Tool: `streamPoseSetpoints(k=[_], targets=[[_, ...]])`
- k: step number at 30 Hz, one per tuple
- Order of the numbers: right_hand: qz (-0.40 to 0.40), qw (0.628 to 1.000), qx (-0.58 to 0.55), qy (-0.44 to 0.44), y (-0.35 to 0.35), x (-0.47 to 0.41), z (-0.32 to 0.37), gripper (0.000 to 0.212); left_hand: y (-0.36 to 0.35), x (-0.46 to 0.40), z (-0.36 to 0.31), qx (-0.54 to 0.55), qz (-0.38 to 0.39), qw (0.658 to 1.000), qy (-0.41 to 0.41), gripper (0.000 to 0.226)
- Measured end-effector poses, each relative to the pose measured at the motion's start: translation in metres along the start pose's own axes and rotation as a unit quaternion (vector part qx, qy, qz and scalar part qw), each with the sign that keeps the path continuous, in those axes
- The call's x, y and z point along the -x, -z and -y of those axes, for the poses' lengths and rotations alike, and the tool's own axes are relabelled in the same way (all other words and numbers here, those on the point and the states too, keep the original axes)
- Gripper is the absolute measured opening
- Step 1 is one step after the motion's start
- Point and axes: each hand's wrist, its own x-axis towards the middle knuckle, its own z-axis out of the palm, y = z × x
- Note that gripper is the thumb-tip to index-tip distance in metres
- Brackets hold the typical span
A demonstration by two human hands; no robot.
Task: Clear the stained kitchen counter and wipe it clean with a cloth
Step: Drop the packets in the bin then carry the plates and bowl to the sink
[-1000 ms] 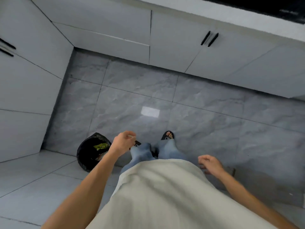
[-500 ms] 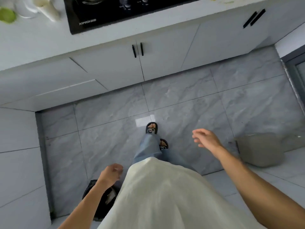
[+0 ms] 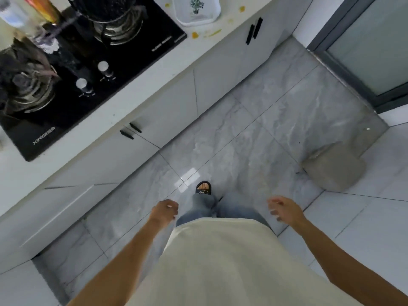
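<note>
Table point(image 3: 141, 85): white kitchen surface, running diagonally across the upper left, cabinets with black handles below it.
Stains point(image 3: 195, 35): yellow-orange spots and a thin yellowish streak on the table, to the right of the hob and beside the tray; further spots near the far edge.
Hob point(image 3: 72, 85): black glass gas unit set into the table, two burners, two round knobs; a dark pot on the far burner, blurred.
Tray point(image 3: 196, 12): white, shallow, plant motif on it, standing on the table just right of the hob.
Bottles, upper left corner: blurred, contents not legible.
Left hand point(image 3: 164, 212): low in front of the body, fingers loosely curled, holding nothing.
Right hand point(image 3: 284, 209): low on the other side, fingers relaxed and slightly spread, holding nothing.
Both hands are well apart from the table.
Floor point(image 3: 254, 133): grey marbled tiles; one sandalled foot point(image 3: 203, 188) forward.
Bin point(image 3: 333, 166): grey, lidded, on the floor at right, near a dark-framed glass door.
</note>
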Motion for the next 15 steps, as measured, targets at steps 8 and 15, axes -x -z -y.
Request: streamPoseSetpoints(k=[8,15], targets=[[-0.029,0.975,-0.159,-0.150,0.027,0.006,-0.052,0.014,0.003,-0.039,-0.197,-0.069,0.050,0.989,-0.122,0.014],[-0.019,0.962,-0.196,-0.192,0.092,-0.051,-0.037,0.013,-0.023,-0.065,-0.302,-0.094,0.051,0.985,-0.136,0.015]])
